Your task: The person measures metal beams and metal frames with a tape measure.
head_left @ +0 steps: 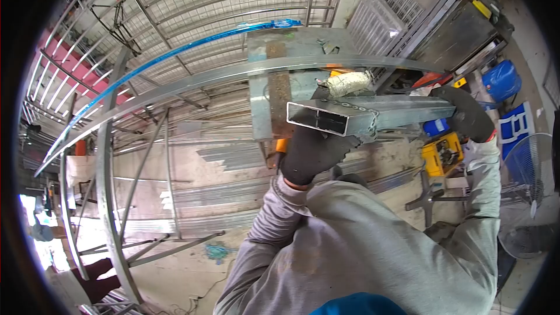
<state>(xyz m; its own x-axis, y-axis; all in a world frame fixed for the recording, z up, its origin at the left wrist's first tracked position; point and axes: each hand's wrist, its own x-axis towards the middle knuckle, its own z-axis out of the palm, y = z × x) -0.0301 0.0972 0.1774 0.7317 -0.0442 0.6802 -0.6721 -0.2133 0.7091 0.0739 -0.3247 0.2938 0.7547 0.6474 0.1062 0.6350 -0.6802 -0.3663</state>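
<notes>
A galvanised rectangular metal tube (402, 108) lies across in front of my chest, its hollow end facing me. My left hand (312, 154), in a dark glove, grips it from below near that open end. My right hand (466, 114), also gloved, is closed around the tube's far right end. A metal chain (373, 121) loops over the tube close to my left hand. Just behind the tube sits a cream-coloured roll (350, 83). The fingers under the tube are partly hidden.
A metal workbench (262, 52) stands ahead, with a long metal bar (204, 79) and a blue-wrapped bar (192, 45) crossing it. Metal lengths (216, 198) cover the floor. At right are a yellow crate (441, 154), a blue container (501, 80) and a fan (532, 166).
</notes>
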